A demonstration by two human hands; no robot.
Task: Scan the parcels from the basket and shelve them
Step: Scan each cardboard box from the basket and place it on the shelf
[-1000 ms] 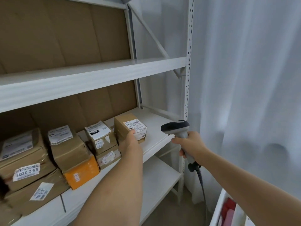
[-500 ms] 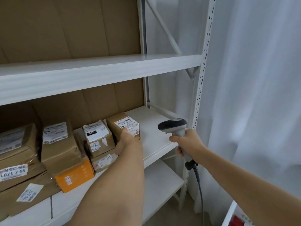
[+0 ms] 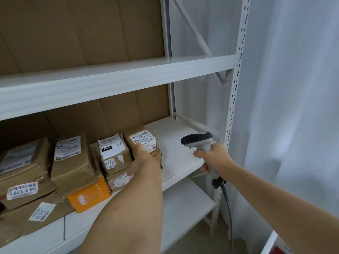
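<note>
Parcel (image 3: pixel 142 142) contact is made by the left hand (image 3: pixel 142 162), whose fingers are laid straight against the near face of the box, with the thumb extended up toward its white barcode label; nothing is enclosed by the fingers. This parcel is seated on the middle shelf (image 3: pixel 176 153), at the right end of the row of boxes. Directly left of the hand, a stacked carton marked 060 (image 3: pixel 113 153) is located, and further left an orange box (image 3: pixel 89 195) is positioned at the shelf front. To the right of the left hand, across a bare stretch of shelf, the handle of the scanner (image 3: pixel 200 142) is gripped firmly by the right hand (image 3: pixel 216 158), all fingers wrapped round it. The scanner head is directed left toward the parcel, and its cable (image 3: pixel 228 208) is suspended below the right hand.
</note>
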